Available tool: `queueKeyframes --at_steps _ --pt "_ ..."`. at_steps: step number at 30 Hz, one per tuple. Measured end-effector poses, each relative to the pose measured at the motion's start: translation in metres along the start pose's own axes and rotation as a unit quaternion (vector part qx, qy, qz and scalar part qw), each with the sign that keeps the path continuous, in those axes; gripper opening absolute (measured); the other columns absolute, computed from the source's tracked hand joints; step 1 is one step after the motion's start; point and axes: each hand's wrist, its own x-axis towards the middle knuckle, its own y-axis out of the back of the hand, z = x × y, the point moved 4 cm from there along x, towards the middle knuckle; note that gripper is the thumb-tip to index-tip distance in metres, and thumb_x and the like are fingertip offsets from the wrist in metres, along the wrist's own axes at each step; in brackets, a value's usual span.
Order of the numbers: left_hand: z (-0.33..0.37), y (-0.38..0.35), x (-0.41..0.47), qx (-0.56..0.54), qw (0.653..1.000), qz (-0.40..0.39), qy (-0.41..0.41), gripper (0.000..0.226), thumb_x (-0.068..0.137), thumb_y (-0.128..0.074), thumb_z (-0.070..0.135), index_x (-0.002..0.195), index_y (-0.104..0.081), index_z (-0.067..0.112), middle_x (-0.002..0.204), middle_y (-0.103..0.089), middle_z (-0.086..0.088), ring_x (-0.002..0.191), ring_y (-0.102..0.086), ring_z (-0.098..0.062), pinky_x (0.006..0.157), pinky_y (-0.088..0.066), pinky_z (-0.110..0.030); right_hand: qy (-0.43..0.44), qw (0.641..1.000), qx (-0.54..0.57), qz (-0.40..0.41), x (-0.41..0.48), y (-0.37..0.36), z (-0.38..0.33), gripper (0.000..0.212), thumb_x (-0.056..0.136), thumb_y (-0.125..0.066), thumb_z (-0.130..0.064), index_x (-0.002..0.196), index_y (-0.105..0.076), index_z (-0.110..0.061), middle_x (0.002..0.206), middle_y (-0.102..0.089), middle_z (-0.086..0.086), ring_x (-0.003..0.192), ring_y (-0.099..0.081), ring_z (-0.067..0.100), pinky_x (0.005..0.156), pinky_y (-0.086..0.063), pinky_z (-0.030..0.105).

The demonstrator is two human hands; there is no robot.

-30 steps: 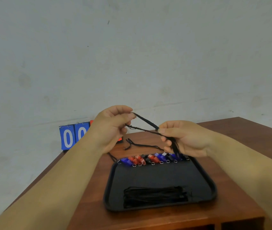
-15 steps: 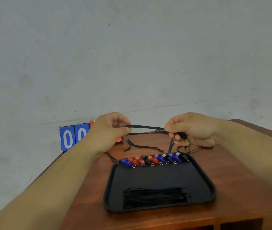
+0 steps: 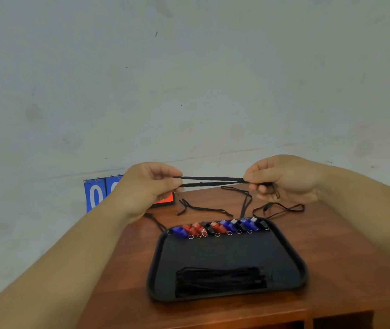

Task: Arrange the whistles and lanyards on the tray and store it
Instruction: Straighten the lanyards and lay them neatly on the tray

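Observation:
A black lanyard [image 3: 210,181] is stretched level between my two hands, above the far part of the table. My left hand [image 3: 150,186] pinches its left end and my right hand [image 3: 281,179] pinches its right end, with loose cord hanging below the fingers. On the black tray [image 3: 224,251] a row of blue, red and black whistles [image 3: 217,227] lines the far edge. A bundle of folded black lanyards [image 3: 220,280] lies near the tray's front edge. Several loose lanyards [image 3: 203,208] lie on the table behind the tray.
The brown wooden table [image 3: 346,269] ends just in front of the tray, with dark openings below its front edge. A blue and red flip scoreboard [image 3: 95,193] stands at the far left by the grey wall, partly hidden by my left hand.
My hands have moved apart and pulled the lanyard from a slanted, slack line into a taut, level one. My right hand has risen and shifted right.

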Motion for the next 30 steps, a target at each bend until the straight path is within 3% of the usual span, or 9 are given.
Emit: queueKeyframes --at_steps 5,9,11,14,17,21,25,30 --pt "0.004 0.008 -0.003 0.178 0.983 -0.013 -0.052 0.008 0.09 -0.076 0.013 0.096 -0.079 0.018 0.081 -0.08 -0.001 0.083 -0.076 -0.013 0.084 -0.056 -0.028 0.007 0.999 -0.022 0.032 -0.003 0.002 0.0 0.008 0.091 -0.071 -0.008 0.083 -0.072 -0.01 0.068 -0.069 0.002 0.056 -0.058 0.008 0.069 -0.054 0.028" --pt "-0.004 0.009 -0.003 0.214 0.975 -0.015 -0.062 0.008 0.092 -0.074 0.014 0.091 -0.079 0.02 0.079 -0.079 0.003 0.079 -0.073 -0.001 0.075 -0.047 -0.01 0.035 0.995 -0.068 0.062 -0.005 0.0 0.001 0.003 0.088 -0.075 -0.008 0.086 -0.075 -0.007 0.064 -0.07 0.001 0.061 -0.06 0.012 0.073 -0.055 0.03" --pt "-0.009 0.01 -0.003 0.211 0.976 -0.003 -0.054 0.008 0.092 -0.074 0.016 0.093 -0.079 0.022 0.081 -0.08 0.005 0.081 -0.073 0.0 0.076 -0.048 -0.012 0.05 0.994 -0.069 0.071 -0.006 -0.003 0.002 0.003 0.086 -0.077 -0.007 0.083 -0.076 -0.007 0.067 -0.07 0.005 0.063 -0.06 0.014 0.072 -0.055 0.029" --pt "-0.023 0.009 -0.003 0.038 0.999 0.024 0.007 0.011 0.096 -0.069 0.01 0.095 -0.077 0.017 0.089 -0.079 0.0 0.09 -0.076 -0.013 0.081 -0.058 -0.024 0.07 0.992 -0.061 0.089 -0.007 -0.006 0.005 0.003 0.086 -0.075 -0.005 0.083 -0.075 -0.005 0.069 -0.071 0.008 0.062 -0.059 0.015 0.068 -0.055 0.028" --pt "-0.033 0.0 -0.003 -0.177 0.982 0.023 0.062 0.015 0.099 -0.061 0.001 0.097 -0.074 0.01 0.099 -0.072 -0.009 0.091 -0.071 -0.021 0.084 -0.059 -0.036 0.089 0.99 -0.044 0.104 -0.005 -0.008 0.007 0.005 0.086 -0.076 -0.006 0.081 -0.076 -0.006 0.07 -0.072 0.009 0.06 -0.059 0.015 0.064 -0.054 0.027" --pt "-0.036 -0.004 -0.001 -0.283 0.955 0.054 0.075 0.017 0.098 -0.059 -0.002 0.096 -0.07 0.011 0.08 -0.074 -0.003 0.073 -0.071 -0.016 0.077 -0.057 -0.035 0.093 0.988 -0.044 0.117 -0.003 -0.01 0.012 0.007 0.086 -0.077 -0.009 0.079 -0.076 -0.009 0.072 -0.073 0.009 0.059 -0.063 0.014 0.064 -0.056 0.028" --pt "-0.034 -0.001 -0.001 -0.232 0.969 0.067 0.059 0.014 0.095 -0.065 0.0 0.098 -0.072 0.012 0.087 -0.073 -0.004 0.075 -0.066 -0.016 0.072 -0.056 -0.029 0.094 0.99 -0.02 0.107 -0.003 -0.009 0.013 0.007 0.087 -0.076 -0.006 0.081 -0.074 -0.007 0.072 -0.071 0.011 0.058 -0.065 0.014 0.061 -0.058 0.029" --pt "-0.034 0.007 -0.002 -0.027 0.996 0.079 -0.009 0.015 0.091 -0.074 0.01 0.09 -0.079 0.024 0.092 -0.077 0.003 0.085 -0.071 -0.012 0.075 -0.057 -0.027 0.09 0.99 -0.016 0.106 0.0 -0.006 0.017 0.008 0.088 -0.073 -0.003 0.081 -0.073 -0.006 0.072 -0.069 0.011 0.058 -0.064 0.015 0.061 -0.057 0.028"
